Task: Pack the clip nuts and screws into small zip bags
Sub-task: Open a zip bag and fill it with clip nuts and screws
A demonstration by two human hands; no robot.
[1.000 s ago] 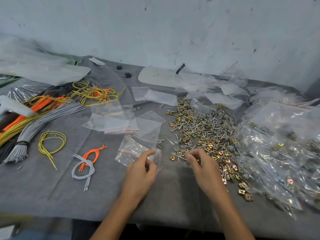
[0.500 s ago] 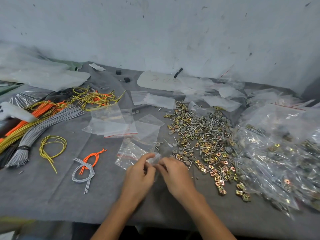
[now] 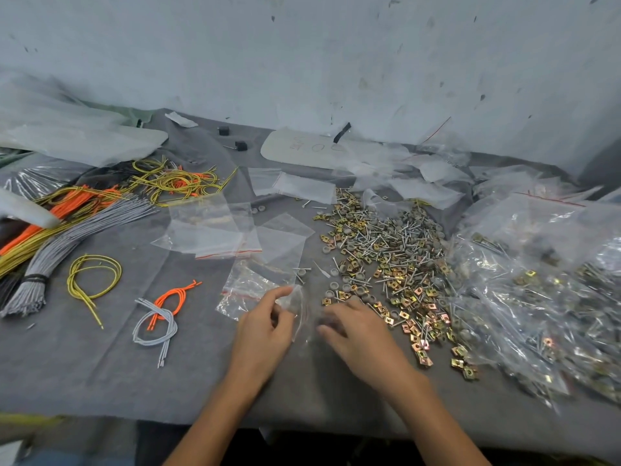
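Note:
A loose heap of brass clip nuts and silver screws (image 3: 386, 260) covers the grey cloth at centre right. My left hand (image 3: 265, 327) pinches the mouth of a small clear zip bag (image 3: 299, 307) between thumb and fingers. My right hand (image 3: 356, 327) lies just right of that bag, fingers curled low over the cloth at the heap's near edge; whether it holds any parts I cannot tell. Several empty zip bags (image 3: 215, 230) with red seal lines lie flat behind my left hand.
Filled bags of hardware (image 3: 544, 297) pile up at the right. Bundles of grey, orange and yellow wires (image 3: 74, 230) lie at the left, with small wire loops (image 3: 158, 317) nearer. The wall (image 3: 302, 62) stands close behind. The table edge (image 3: 100, 412) runs along the front.
My right hand went from the heap to the bag mouth beside my left hand, then drew back right a little. My left hand has kept hold of the small bag.

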